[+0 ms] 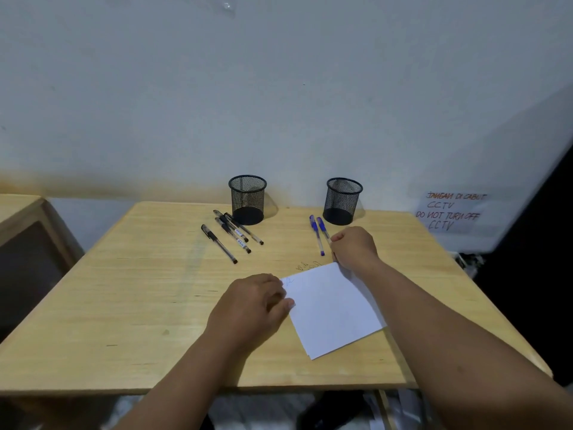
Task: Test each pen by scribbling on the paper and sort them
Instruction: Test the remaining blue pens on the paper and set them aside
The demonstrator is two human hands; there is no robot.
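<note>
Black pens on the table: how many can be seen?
4. All lie loose on the table in front of the left mesh cup: one apart to the left, and three side by side nearer the cup. None seems hidden.

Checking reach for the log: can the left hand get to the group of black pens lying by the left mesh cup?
Probably yes. The left hand rests on the edge of the white paper sheet, and only bare wooden table lies between it and the black pens.
</note>
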